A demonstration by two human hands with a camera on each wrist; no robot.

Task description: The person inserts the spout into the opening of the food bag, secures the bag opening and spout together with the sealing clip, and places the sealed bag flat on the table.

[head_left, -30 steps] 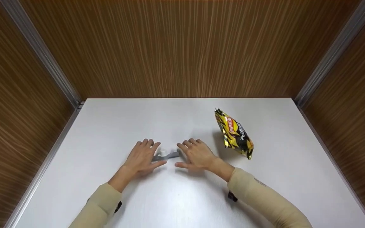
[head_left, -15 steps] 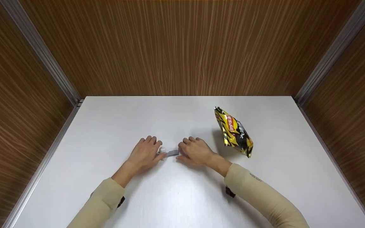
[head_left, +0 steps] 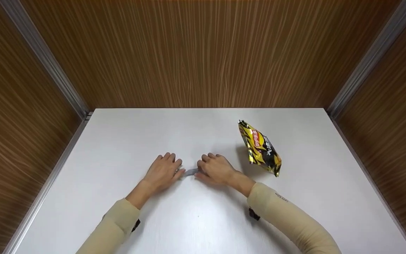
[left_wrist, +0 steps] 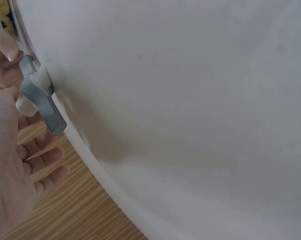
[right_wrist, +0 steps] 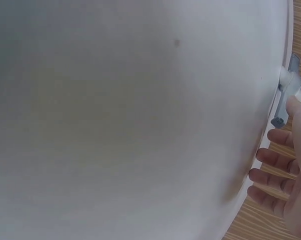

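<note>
- My left hand (head_left: 161, 173) and right hand (head_left: 216, 169) close their grip on opposite ends of a slim grey plastic clip (head_left: 191, 171) at frame centre.
- The clip rests on the smooth white tabletop (head_left: 196, 218).
- A glossy yellow-black snack bag (head_left: 261, 148) lies right of centre.

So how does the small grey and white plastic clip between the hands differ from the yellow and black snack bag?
The small grey and white plastic clip is slim, plain and rigid-looking; the yellow and black snack bag is far bigger, glossy and printed. The clip lies between the left hand and right hand, both at its ends; the bag lies apart, untouched. Both rest on the white table.
</note>
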